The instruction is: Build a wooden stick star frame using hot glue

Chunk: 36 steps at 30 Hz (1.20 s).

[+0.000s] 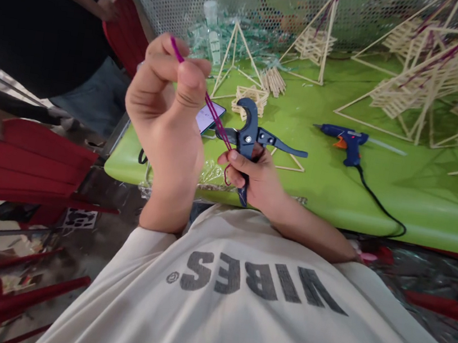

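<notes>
Raised at the left, my left hand pinches purple string between thumb and fingers, with a short end poking out above. Doubled strands slant down from it to my right hand, where the thumb and a finger press on them and a loose end curls below. That same right hand is wrapped round the handle of a dark blue pipe cutter, whose curved jaw points up and whose second handle juts right. Behind the cutter lie a phone, partly covered, and a small stack of wooden sticks.
A blue glue gun with a black cord lies on the green table. Stick pyramids crowd the right back. A clear bottle and bundled sticks are near the perforated metal panel. People stand by red chairs at left.
</notes>
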Available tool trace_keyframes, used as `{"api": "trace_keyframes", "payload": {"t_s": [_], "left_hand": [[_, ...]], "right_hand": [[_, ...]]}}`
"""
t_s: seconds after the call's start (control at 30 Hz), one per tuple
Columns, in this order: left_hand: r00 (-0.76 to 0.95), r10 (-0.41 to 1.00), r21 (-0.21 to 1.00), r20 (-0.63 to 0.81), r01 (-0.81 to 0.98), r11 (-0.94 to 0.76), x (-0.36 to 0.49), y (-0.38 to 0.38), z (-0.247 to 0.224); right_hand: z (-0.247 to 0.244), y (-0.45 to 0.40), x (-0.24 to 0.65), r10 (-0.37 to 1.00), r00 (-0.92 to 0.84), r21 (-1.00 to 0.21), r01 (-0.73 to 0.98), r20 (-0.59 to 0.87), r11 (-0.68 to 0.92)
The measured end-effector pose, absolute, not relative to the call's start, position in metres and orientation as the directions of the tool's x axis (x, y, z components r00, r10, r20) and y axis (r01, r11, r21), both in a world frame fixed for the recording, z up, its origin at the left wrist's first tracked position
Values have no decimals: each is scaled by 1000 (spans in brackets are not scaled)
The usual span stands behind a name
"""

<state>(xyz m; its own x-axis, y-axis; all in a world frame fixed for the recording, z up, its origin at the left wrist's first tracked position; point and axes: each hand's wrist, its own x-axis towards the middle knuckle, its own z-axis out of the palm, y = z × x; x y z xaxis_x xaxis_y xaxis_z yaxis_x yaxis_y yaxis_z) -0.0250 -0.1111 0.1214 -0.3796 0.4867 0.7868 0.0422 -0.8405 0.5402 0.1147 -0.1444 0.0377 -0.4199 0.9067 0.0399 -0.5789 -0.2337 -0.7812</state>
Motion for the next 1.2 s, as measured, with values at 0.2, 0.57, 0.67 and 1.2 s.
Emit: {"api": "trace_keyframes", "payload": {"t_s": [0.2, 0.57, 0.67, 1.2], "left_hand": [[-350, 462, 483, 815, -30, -875, -28, -110, 121], [-335, 785, 818, 520, -67, -571, -54, -158, 90], [-128, 898, 903, 421, -32, -428, -49, -167, 89], [-8, 936, 933, 352, 85, -350, -36, -185, 37]], "right_hand": [[36, -145, 119, 910, -411, -723, -614, -49, -316], [44, -138, 141, 962, -269, -797, -592, 54, -121], [46, -136, 150, 953, -293, -853, -514, 77, -89], [61, -153, 169, 936, -337, -962, -274, 101, 5]]}}
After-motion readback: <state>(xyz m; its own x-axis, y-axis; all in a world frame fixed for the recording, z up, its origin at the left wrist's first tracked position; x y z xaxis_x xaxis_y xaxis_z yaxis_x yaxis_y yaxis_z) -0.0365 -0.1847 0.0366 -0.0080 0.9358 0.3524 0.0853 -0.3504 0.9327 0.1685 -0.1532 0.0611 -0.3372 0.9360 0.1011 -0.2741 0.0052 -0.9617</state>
